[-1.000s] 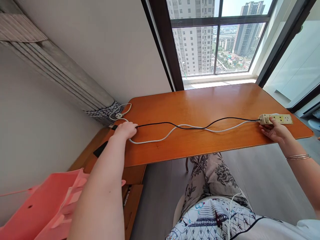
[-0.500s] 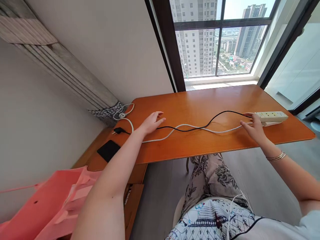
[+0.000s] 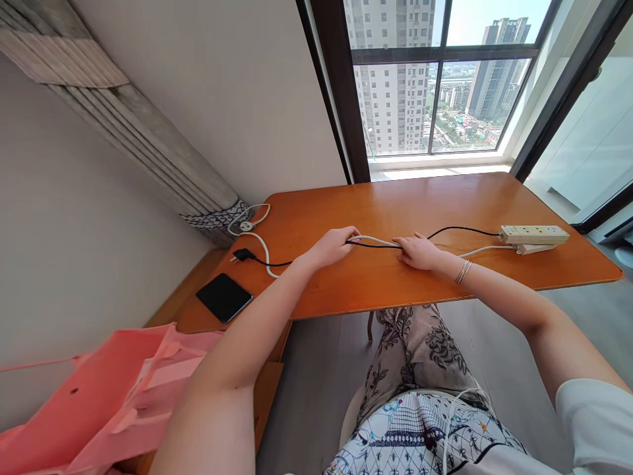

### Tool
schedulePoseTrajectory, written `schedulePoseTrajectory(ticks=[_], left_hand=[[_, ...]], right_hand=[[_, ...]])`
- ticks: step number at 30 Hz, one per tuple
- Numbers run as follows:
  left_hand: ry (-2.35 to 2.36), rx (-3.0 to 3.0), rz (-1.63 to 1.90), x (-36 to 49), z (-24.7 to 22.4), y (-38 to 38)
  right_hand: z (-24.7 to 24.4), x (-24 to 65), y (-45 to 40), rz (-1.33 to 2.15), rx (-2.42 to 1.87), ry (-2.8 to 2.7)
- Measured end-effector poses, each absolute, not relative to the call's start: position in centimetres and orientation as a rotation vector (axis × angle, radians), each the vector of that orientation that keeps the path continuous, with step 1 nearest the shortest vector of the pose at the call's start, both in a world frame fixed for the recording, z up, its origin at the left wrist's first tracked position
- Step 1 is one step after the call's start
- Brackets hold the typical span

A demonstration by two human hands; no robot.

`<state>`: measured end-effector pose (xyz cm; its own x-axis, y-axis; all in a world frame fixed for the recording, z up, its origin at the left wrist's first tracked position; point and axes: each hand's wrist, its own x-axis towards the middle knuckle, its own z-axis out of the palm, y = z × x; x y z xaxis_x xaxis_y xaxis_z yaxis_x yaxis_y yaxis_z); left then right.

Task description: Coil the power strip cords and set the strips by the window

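Note:
My left hand (image 3: 337,247) is closed around a black power cord (image 3: 467,229) and a white power cord (image 3: 489,249) above the middle of the desk. A short way to the right, my right hand (image 3: 418,252) has its fingers curled over the same two cords. Between the hands the cords run close together. At their right ends lie two power strips, an upper one (image 3: 534,233) and a lower white one (image 3: 537,249), side by side. The black plug (image 3: 242,255) rests on the desk's left part, and the white plug (image 3: 246,226) lies near its left edge.
The orange-brown wooden desk (image 3: 395,204) stands below a window (image 3: 440,99). A black tablet (image 3: 224,297) lies at its left end. Nearby at lower left is a pink bag (image 3: 119,396). A grey curtain (image 3: 148,145) hangs along the left wall.
My right hand has moved left from the power strips to the desk's middle. My left hand has shifted right and closed on the cords, which are now drawn together between the hands.

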<state>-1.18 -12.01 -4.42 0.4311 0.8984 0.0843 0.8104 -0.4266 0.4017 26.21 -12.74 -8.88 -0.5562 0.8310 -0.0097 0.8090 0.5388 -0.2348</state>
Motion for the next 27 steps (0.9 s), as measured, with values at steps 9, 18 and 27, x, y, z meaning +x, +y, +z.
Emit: schedulePoseTrajectory(ticks=[9, 18, 27], left_hand=[[1.317, 1.891, 1.126, -1.5, 0.6, -11.7], [1.241, 1.8, 1.092, -1.0, -2.2, -9.0], [1.348, 1.692, 0.904, -0.7, -6.3, -7.5]], right_hand=[[0.4, 27.4, -10.3, 1.134, -1.068, -2.058], [16.4, 26.7, -10.2, 0.949, -0.899, -1.515], [22.9, 27.5, -8.7, 0.812, -0.846, -1.181]])
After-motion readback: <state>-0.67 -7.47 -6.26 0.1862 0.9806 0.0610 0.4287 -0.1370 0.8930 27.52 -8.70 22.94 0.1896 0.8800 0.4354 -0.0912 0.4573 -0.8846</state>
